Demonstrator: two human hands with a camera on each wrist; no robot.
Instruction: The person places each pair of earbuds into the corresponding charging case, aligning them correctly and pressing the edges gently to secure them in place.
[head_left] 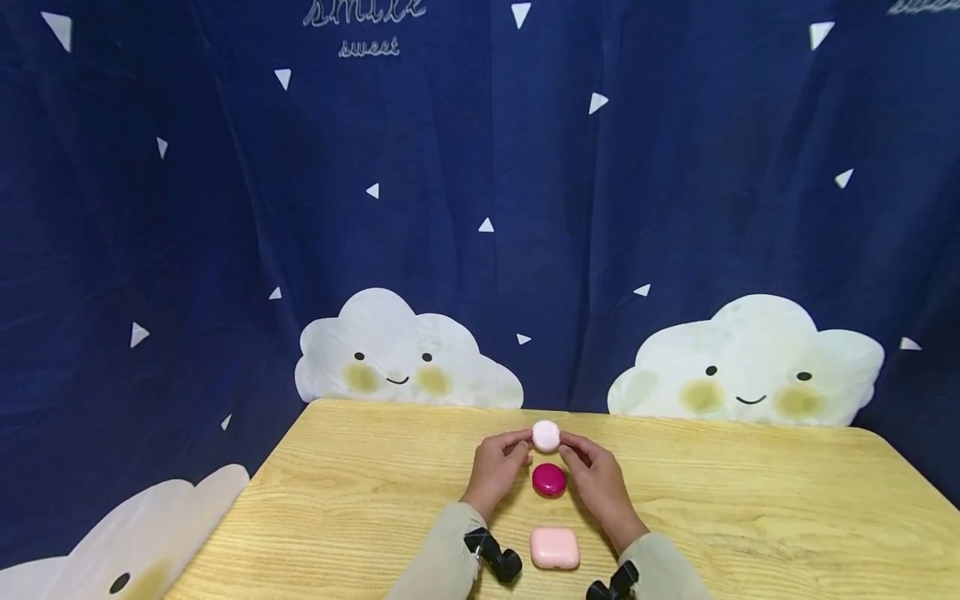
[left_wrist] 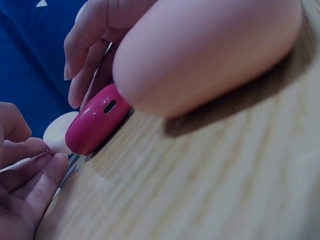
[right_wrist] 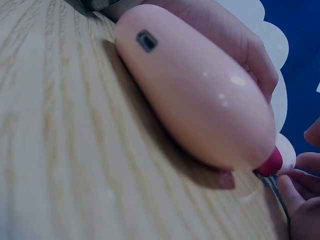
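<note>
At the far side of the table, my left hand (head_left: 497,468) and right hand (head_left: 597,481) hold a small pale round case (head_left: 546,436) from opposite sides. The fingertips and thumb of the left hand pinch its edge in the left wrist view, where the case (left_wrist: 56,134) is partly hidden. Across from them, the right hand's fingers meet the other edge. Between the wrists lies a glossy magenta rounded case (head_left: 549,480), its charging port facing me. Nearest to me rests a pink earbud case (head_left: 555,548), also with a port, looming large in both wrist views.
The three cases stand in a line on a light wood table (head_left: 360,492). A dark blue curtain (head_left: 442,250) with clouds and triangles hangs behind its far edge. Black wrist mounts (head_left: 492,556) sit on both sleeves, either side of the pink case.
</note>
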